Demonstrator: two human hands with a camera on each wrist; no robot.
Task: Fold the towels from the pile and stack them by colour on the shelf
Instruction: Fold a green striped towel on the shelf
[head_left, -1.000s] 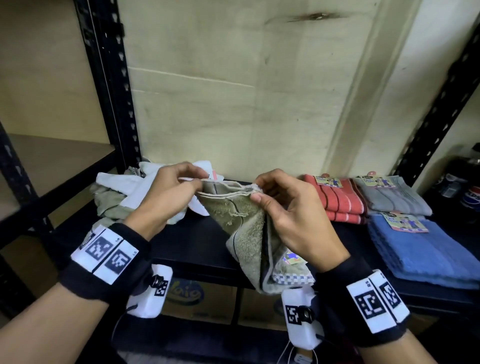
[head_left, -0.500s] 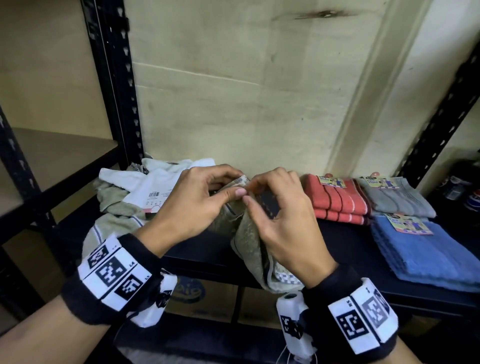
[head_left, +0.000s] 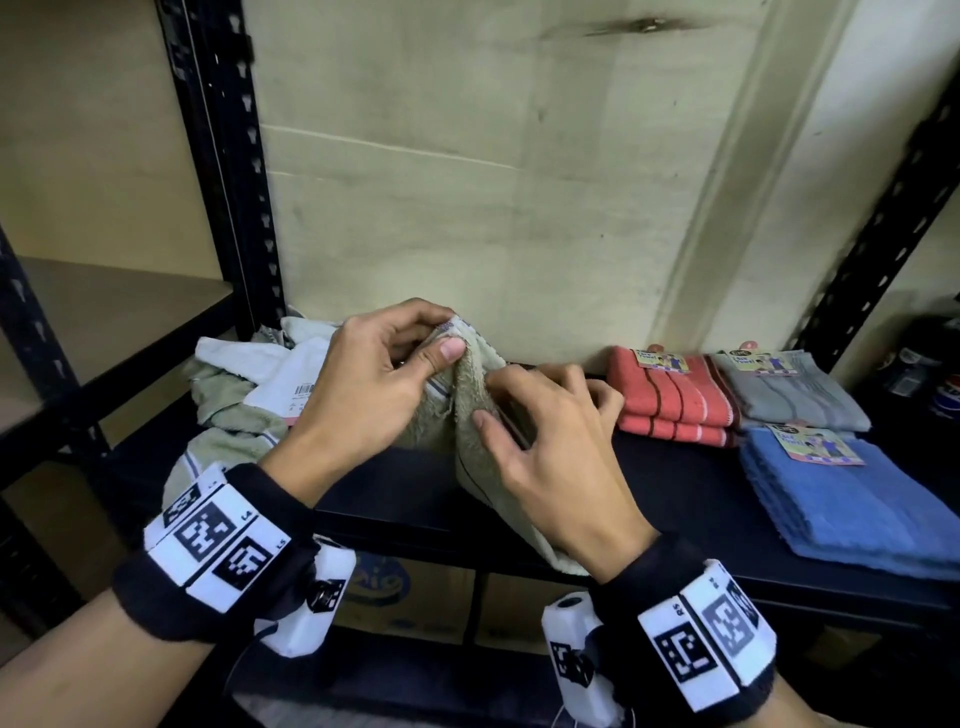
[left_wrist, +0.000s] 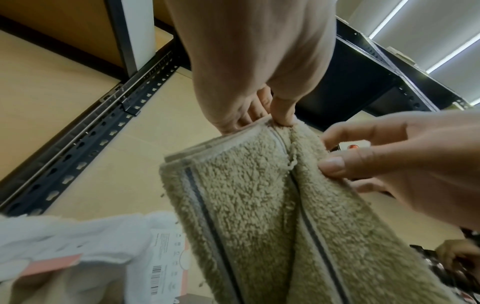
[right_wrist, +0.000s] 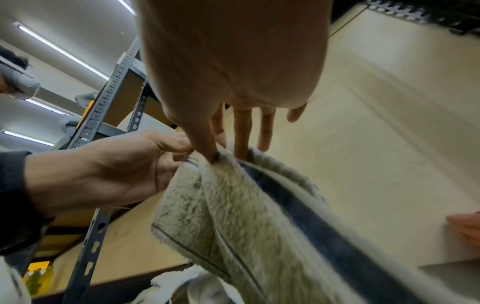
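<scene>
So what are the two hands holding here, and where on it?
Both hold the beige towel: left hand pinches its top edge, right hand pinches a fold just below.

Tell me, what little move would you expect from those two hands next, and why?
Probably lowering the olive towel flat onto the black shelf to crease it. The left hand pinches its top edges together, the right hand holds the side, and the doubled towel hangs in the air, so the fold looks unfinished.
</scene>
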